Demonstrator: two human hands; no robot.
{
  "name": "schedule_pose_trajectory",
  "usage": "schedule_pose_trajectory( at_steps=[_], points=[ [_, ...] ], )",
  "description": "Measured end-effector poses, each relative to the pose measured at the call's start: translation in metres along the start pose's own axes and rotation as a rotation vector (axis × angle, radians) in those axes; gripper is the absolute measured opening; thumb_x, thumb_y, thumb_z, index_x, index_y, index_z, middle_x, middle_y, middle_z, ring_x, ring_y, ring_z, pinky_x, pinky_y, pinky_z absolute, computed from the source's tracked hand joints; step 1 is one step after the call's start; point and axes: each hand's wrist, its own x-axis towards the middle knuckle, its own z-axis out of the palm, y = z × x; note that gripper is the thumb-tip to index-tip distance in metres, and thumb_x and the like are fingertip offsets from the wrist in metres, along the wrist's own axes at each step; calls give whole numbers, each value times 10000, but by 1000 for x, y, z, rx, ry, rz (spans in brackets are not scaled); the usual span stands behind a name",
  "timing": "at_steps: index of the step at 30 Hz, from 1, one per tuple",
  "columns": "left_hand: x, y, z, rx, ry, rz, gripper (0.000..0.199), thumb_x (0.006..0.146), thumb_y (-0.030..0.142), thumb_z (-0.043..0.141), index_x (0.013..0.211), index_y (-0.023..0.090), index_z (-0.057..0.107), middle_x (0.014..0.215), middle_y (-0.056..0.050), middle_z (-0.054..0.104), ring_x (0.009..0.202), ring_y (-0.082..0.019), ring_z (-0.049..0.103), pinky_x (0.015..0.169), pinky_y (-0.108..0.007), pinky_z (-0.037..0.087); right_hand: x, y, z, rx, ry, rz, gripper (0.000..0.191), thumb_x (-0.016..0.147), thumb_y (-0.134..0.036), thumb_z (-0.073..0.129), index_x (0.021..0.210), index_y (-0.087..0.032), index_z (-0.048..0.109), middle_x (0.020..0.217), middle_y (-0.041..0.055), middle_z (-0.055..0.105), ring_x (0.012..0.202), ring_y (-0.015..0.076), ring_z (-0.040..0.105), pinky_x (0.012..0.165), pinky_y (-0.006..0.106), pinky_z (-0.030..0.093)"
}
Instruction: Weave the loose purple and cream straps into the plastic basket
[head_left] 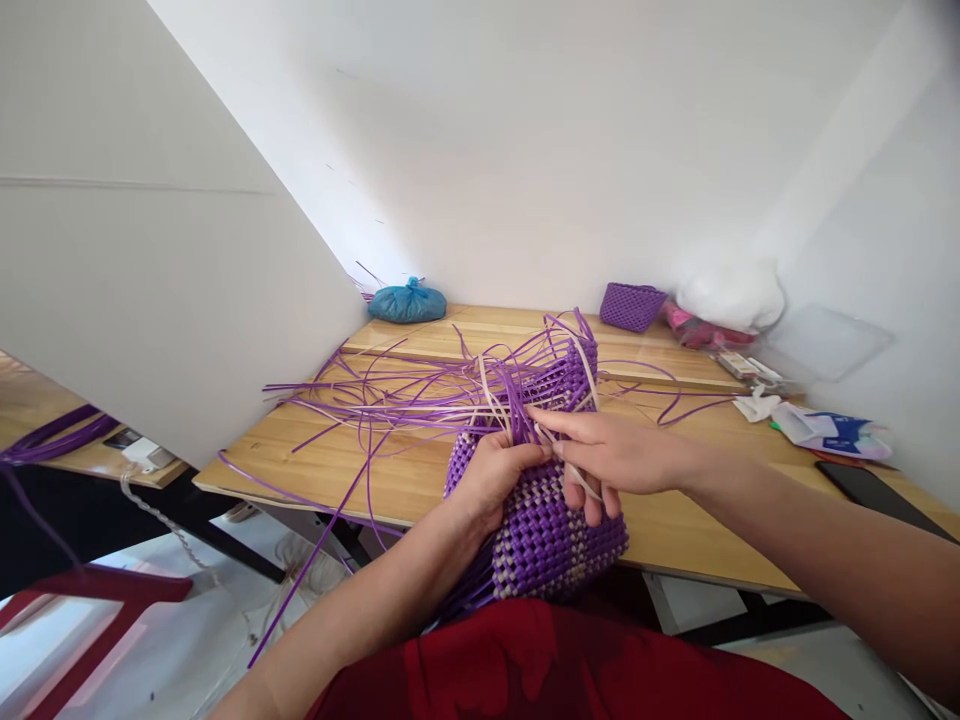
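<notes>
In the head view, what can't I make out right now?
In the head view:
Woven basket part beneath the left hand: covered by that hand.
Coiled purple strands: cut off by the left edge.
Contents of the blue bag: hidden by its plastic.
Print on the white packet: too small, blurred.

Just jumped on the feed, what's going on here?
A person is handling a purple-and-beige woven piece at the edge of the table. The left hand grips it where strips bunch together; the right hand, close beside, holds a pale strip. Many loose strips are unwoven, most trailing left across the table.
</notes>
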Motion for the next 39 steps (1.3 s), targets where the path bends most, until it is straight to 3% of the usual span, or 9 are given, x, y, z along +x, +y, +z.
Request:
schedule_pose_trajectory(
  at_steps=[4,7,10,13,18,25,29,35,39],
  points=[
    [0,-1,0,-17,-22,-1,237,603,265,832,757,118,727,714,-45,699,666,-138,597,719,-271,428,1,3,8,17,-43,-15,710,980,-241,305,1548,-258,-120,684,10,657,569,175,677,471,246,516],
    [1,-5,0,-39,-15,3,322,567,289,868,801,117,730,725,-50,700,680,-150,615,734,-284,447,0,6,4,-278,124,-99,605,973,-269,354,1550,-242,174,737,31,686,613,169,665,544,258,497],
    [1,-8,0,-65,-1,-13,327,540,282,887,768,122,716,724,-44,697,664,-143,614,742,-292,462,-3,12,-8,-795,478,-288,309,942,-254,457,1177,-231,656,856,57,693,752,180,633,677,291,457],
    [1,-8,-1,-36,26,-20,311,532,286,892,712,129,693,709,-36,688,629,-129,598,705,-285,456,-9,16,-17,-1111,660,-478,201,902,-180,513,797,-186,684,878,75,642,843,199,561,744,317,414],
    [3,-7,0,140,77,94,321,522,306,890,699,134,685,680,-17,668,607,-119,568,650,-263,435,-11,6,-15,-1094,451,-720,247,921,-179,482,704,-171,599,774,55,602,843,193,496,790,329,367],
    [-1,-10,0,124,86,67,305,561,293,871,752,145,684,680,-5,663,597,-114,571,647,-263,447,28,7,-27,-801,625,-478,196,913,-302,548,789,-173,628,770,12,654,698,129,536,644,260,313],
    [0,-12,-3,34,118,56,340,535,274,886,774,146,681,686,1,658,610,-107,573,657,-254,443,13,13,-26,-856,646,-370,191,876,-300,572,731,-177,592,713,9,638,634,130,504,600,264,273],
    [1,-12,-2,-51,132,69,305,549,226,875,770,151,678,700,3,667,636,-102,579,680,-240,445,-13,14,-10,-833,459,-306,255,921,-224,443,690,-176,538,679,18,611,596,121,474,579,272,256],
    [1,-12,-3,-14,87,17,281,584,267,863,777,145,700,731,-17,680,663,-113,589,705,-249,447,-5,19,-1,-682,570,-289,272,935,-237,410,683,-179,495,642,4,574,579,111,447,561,271,243]
  ],
)
